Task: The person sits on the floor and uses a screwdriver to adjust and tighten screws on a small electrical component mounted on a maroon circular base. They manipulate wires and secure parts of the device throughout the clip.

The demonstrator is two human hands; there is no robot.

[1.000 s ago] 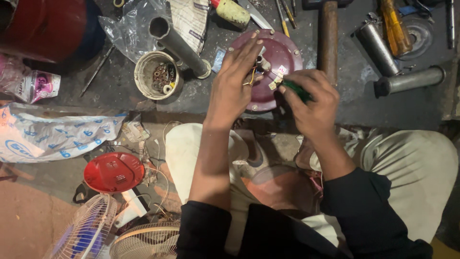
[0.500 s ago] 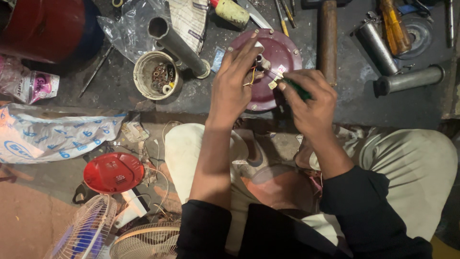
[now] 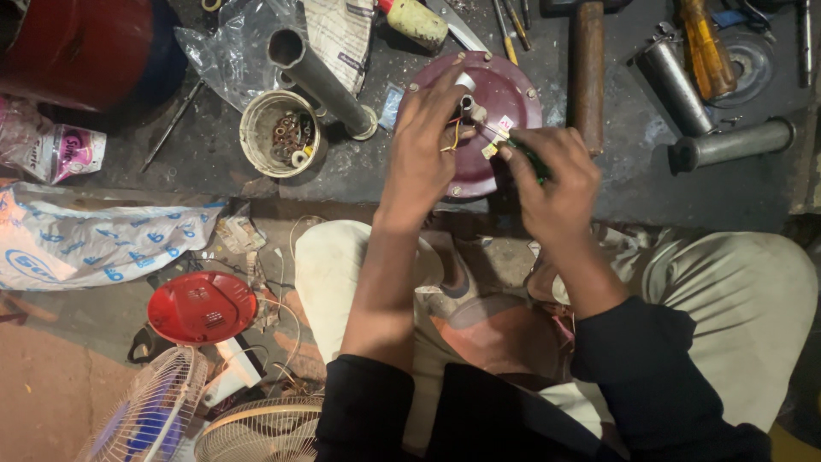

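Note:
A round maroon motor housing lies flat on the dark workbench, with a short shaft and thin coloured wires at its centre. My left hand rests on the housing's left side, fingers reaching to the wires by the shaft. My right hand is closed around a green-handled screwdriver whose tip points at the wires and small white tags near the housing's middle. Both forearms come up from my lap; I sit with light trousers and dark sleeves.
On the bench: a small tin of screws and washers, a grey pipe, a wooden hammer handle, metal cylinders, yellow-handled tools. A red drum at top left. On the floor: plastic bag, red round cover, fan grilles.
My left hand has shifted slightly on the housing, fingers moving nearer the shaft. My right hand with the screwdriver stays almost where it was.

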